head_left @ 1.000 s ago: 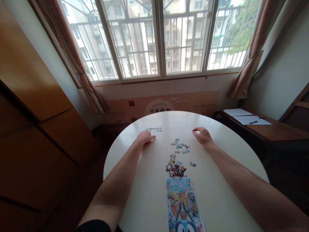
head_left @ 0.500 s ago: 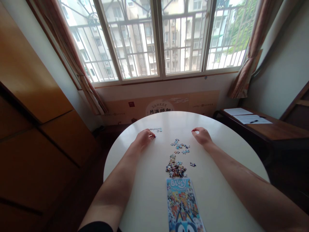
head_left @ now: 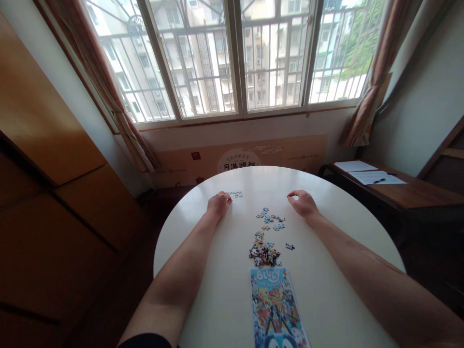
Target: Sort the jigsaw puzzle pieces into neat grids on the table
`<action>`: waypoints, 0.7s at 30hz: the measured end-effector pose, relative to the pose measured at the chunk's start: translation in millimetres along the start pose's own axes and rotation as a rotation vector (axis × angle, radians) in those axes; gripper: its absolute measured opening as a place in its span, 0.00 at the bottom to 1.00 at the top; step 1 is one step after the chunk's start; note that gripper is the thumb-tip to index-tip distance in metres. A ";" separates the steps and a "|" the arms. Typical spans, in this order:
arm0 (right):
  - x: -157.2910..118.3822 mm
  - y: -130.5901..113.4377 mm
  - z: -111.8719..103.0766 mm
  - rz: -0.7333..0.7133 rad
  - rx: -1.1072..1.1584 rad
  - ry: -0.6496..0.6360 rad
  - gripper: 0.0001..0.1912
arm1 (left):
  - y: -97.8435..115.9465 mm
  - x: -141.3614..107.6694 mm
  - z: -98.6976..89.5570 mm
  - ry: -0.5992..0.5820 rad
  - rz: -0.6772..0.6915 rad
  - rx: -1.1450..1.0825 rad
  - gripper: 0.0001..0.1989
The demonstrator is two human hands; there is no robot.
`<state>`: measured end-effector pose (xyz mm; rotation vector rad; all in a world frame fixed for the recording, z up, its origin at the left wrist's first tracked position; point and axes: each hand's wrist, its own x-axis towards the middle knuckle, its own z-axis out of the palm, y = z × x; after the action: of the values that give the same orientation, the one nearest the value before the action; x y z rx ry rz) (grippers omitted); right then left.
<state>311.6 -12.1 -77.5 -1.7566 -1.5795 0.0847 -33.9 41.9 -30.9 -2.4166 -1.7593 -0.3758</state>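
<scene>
My left hand [head_left: 219,205] rests at the far left of the white table, its fingers pinched on a small dark puzzle piece [head_left: 229,200]. Just past those fingertips lies a short strip of joined puzzle pieces [head_left: 238,194], partly hidden by the hand. Across the table my right hand [head_left: 301,202] has thumb and forefinger pressed together in a ring; whether anything sits between the tips is too small to make out. Between the hands are scattered light-blue pieces [head_left: 272,220], with a heap of mixed puzzle pieces [head_left: 264,251] nearer me. A couple of joined pieces [head_left: 289,246] lie right of the heap.
A colourful Bluey picture sheet or box [head_left: 273,299] lies at the near edge of the round white table [head_left: 224,285]. To the right stands a brown wooden desk [head_left: 424,191] with papers [head_left: 377,177] and pens. A barred window is ahead.
My left hand has shifted slightly away from me with its puzzle piece, closer to the joined strip. The right hand keeps its pinch in place.
</scene>
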 end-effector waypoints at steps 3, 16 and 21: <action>0.6 2.0 1.7 0.002 -0.007 0.005 0.11 | 9.3 -2.3 -8.8 -0.150 -0.024 0.095 0.16; 0.7 1.8 4.7 -0.001 -0.047 -0.056 0.11 | 49.8 -12.6 -14.6 -0.423 -0.204 0.233 0.33; -0.2 -0.6 4.6 0.009 -0.075 -0.069 0.11 | 40.9 -7.9 -12.5 -0.409 -0.211 0.239 0.32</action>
<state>308.7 -10.1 -80.5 -1.8365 -1.6436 0.0920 1.1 18.8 -19.3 -2.2575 -2.0842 0.3204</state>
